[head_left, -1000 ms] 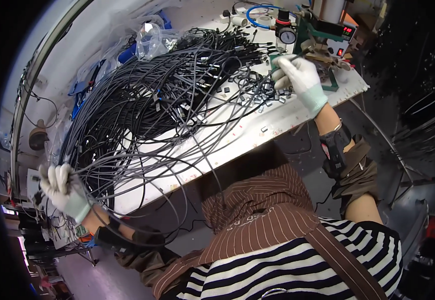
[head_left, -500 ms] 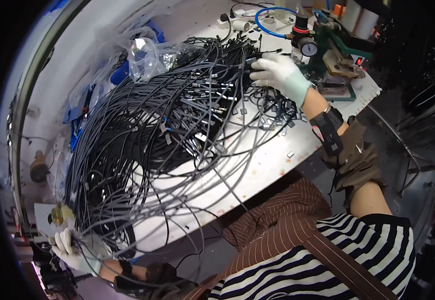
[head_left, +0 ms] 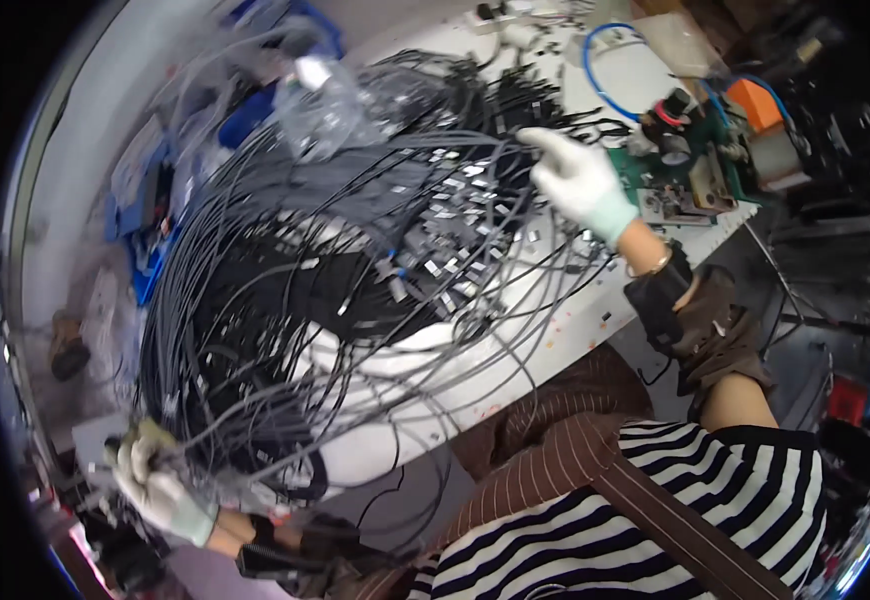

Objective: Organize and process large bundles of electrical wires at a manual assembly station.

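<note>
A large coiled heap of grey and black cables [head_left: 285, 190] covers much of the white table, with many small metal-tipped connectors [head_left: 450, 220] near its right side. My left hand [head_left: 155, 492], in a white glove, is at the heap's lower left end, its fingers curled round a few grey cables [head_left: 245, 405] that loop off to the right. My gloved right hand [head_left: 580, 185] is over the cable ends at the upper right. Its index finger is stretched out and apart from the others; blur hides whether it touches a cable.
A green bench press [head_left: 710, 185] with a pressure regulator [head_left: 667, 125] and blue air hose [head_left: 587, 70] stands beyond my right hand. Clear plastic bags [head_left: 320, 110] and blue bins [head_left: 140, 235] lie along the far left side. The white table's front edge [head_left: 415, 430] is near my body.
The view has shifted and blurred. My right hand's fingers, earlier held forward together, now show the index finger stretched out apart. My left hand stays by the cables at the lower left.
</note>
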The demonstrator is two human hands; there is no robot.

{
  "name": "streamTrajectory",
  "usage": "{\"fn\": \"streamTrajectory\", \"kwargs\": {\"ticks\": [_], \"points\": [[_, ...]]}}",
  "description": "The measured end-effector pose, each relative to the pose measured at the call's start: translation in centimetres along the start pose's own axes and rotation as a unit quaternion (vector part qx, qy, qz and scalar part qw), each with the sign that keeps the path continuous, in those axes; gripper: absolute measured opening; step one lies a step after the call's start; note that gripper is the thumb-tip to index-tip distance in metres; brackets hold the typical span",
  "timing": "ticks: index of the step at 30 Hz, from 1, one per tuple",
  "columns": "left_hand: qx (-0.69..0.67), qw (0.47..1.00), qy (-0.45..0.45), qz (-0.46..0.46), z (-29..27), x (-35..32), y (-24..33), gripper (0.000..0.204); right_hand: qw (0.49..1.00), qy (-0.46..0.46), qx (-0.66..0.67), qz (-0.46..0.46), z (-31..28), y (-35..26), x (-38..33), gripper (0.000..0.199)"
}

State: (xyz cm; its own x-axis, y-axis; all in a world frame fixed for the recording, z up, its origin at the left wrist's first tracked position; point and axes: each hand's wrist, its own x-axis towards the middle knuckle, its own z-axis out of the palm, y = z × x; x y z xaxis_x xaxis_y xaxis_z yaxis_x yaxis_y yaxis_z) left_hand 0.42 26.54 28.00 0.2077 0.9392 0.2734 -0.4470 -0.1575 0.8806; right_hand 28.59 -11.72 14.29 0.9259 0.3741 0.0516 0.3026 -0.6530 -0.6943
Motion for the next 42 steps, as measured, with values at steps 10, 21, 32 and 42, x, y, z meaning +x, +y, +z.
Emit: {"fn": "streamTrajectory", "kwargs": {"ticks": [10, 21, 32, 42], "points": [[0.125, 0.940, -0.198, -0.247, -1.6, -1.7, -2.7, 0.023, 0.896, -0.140, -0.249, -0.341, 11.0, -9.0, -2.3, 0.028], [0.093, 0.911, -0.246, -0.317, 9.0, 2.0, -9.7, 0.012, 0.871, -0.149, -0.327, -0.334, 11.9, -6.6, -0.3, 0.025], [0.184, 0.881, -0.324, -0.292, 20.9, 2.9, -27.0, 0.021, 0.958, 0.062, 0.281, -0.022, 6.3, -9.3, 6.4, 0.026], [0.174, 0.832, -0.484, -0.208, 25.1, 0.7, -22.5, 0.021, 0.972, 0.234, -0.015, 0.017, 12.8, -7.9, 16.6, 0.042]]}}
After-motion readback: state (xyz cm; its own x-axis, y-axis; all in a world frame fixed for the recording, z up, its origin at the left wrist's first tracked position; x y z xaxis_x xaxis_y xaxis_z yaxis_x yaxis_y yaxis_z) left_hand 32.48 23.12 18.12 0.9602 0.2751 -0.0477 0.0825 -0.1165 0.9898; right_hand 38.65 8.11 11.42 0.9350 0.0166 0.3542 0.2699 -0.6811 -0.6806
